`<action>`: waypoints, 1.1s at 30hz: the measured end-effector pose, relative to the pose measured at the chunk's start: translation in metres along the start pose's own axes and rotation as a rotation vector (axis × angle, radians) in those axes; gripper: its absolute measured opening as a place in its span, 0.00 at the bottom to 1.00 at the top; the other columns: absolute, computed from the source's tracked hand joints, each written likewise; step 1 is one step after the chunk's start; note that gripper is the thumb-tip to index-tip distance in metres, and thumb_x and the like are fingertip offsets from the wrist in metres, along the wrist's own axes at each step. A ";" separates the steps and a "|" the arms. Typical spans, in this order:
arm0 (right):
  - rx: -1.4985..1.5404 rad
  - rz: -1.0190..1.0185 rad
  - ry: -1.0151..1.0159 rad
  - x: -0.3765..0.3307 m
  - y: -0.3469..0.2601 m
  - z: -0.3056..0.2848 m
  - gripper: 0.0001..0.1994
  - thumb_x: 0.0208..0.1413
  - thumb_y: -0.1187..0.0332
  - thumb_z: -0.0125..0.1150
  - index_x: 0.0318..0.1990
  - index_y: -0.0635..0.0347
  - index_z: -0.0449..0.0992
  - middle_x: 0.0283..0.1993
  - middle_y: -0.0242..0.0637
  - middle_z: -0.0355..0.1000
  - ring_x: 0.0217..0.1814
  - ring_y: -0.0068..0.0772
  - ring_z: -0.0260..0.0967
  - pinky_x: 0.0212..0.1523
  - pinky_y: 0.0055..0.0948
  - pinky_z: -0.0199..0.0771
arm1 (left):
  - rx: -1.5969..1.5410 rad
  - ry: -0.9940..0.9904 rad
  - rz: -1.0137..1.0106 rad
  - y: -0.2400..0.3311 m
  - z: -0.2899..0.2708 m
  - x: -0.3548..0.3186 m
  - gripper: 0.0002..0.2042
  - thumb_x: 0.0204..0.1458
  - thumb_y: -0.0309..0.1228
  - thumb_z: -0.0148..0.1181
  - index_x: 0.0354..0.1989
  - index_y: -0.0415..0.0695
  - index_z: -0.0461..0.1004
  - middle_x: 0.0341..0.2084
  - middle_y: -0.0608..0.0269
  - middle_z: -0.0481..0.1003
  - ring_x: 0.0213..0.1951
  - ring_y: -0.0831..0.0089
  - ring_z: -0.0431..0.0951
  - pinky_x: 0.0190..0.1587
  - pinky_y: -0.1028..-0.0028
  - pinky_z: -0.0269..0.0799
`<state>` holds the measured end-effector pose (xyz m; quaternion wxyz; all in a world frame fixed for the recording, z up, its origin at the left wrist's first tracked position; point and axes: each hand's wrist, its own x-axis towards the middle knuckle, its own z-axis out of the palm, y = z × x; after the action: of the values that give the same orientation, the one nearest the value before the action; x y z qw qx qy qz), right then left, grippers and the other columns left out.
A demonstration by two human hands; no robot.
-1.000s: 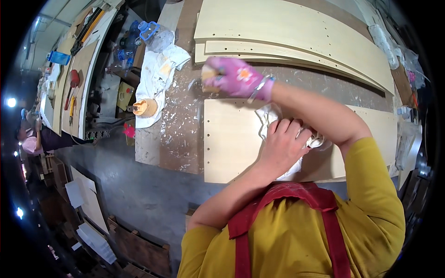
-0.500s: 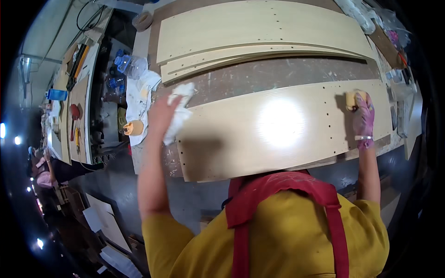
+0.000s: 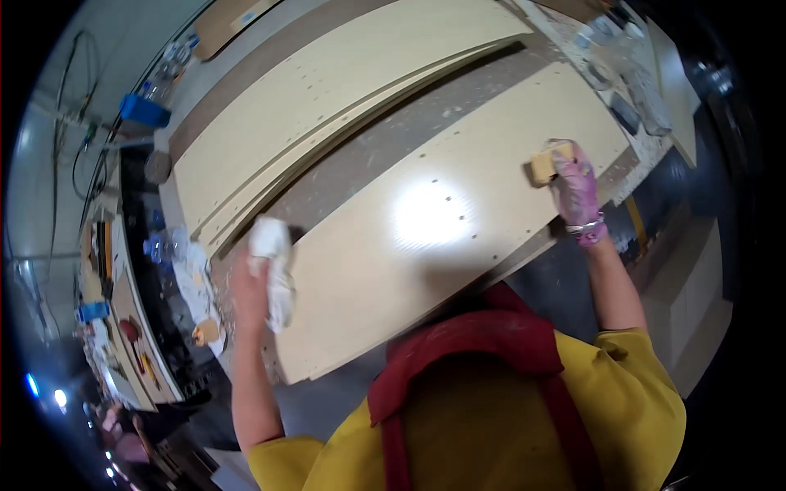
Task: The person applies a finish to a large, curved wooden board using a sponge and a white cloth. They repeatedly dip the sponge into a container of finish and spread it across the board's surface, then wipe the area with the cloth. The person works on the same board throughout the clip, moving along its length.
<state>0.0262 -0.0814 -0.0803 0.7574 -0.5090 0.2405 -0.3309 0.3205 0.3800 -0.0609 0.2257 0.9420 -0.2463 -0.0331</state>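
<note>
Since the earlier frame, the whole view had been turned, so that the panel [image 3: 352,303] slanted from near left to far right; the block [image 3: 542,167] seemed to have been brought slightly toward the near edge, and the cloth [image 3: 278,277] nearer along the left end. On the near side of the counter [image 3: 385,143] the panel was laid, apart from the boards [image 3: 344,90] stacked beyond it. The block was gripped over the right part by the gloved right hand [image 3: 577,188]; whether it was pressed down could not be told. The cloth was clutched by the bare left hand [image 3: 248,288], which was blurred.

For good work, it was judged, the block was best kept flat, with even pressure along the length and a lighter touch over the holes [image 3: 463,218] and edges. Uneven spots could be sought in the glare [image 3: 430,214], with the cloth kept clear of the block.
</note>
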 end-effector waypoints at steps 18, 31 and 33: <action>0.036 0.245 -0.189 -0.005 -0.022 0.004 0.14 0.57 0.66 0.62 0.48 0.58 0.71 0.32 0.29 0.70 0.29 0.16 0.66 0.28 0.19 0.68 | 0.008 -0.307 0.745 0.423 0.228 0.178 0.21 0.59 0.49 0.50 0.47 0.43 0.73 0.38 0.46 0.74 0.41 0.47 0.75 0.42 0.56 0.70; -0.196 0.081 -0.312 -0.011 -0.039 -0.018 0.17 0.55 0.60 0.63 0.46 0.61 0.72 0.39 0.36 0.74 0.43 0.28 0.71 0.46 0.28 0.71 | -0.184 -0.258 0.863 0.555 0.306 0.238 0.21 0.58 0.45 0.54 0.50 0.41 0.73 0.42 0.44 0.76 0.43 0.49 0.76 0.47 0.59 0.70; -0.186 0.021 -0.218 -0.012 -0.053 -0.038 0.16 0.54 0.63 0.63 0.46 0.62 0.73 0.41 0.36 0.74 0.44 0.26 0.71 0.46 0.27 0.71 | -0.432 -0.332 0.729 0.541 0.278 0.232 0.18 0.58 0.39 0.55 0.50 0.39 0.73 0.42 0.45 0.76 0.45 0.53 0.76 0.50 0.65 0.69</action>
<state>-0.0218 -0.1094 -0.0447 0.7320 -0.6074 0.1917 -0.2417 0.2323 -0.2648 -0.0599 0.3716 0.7069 -0.5821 -0.1528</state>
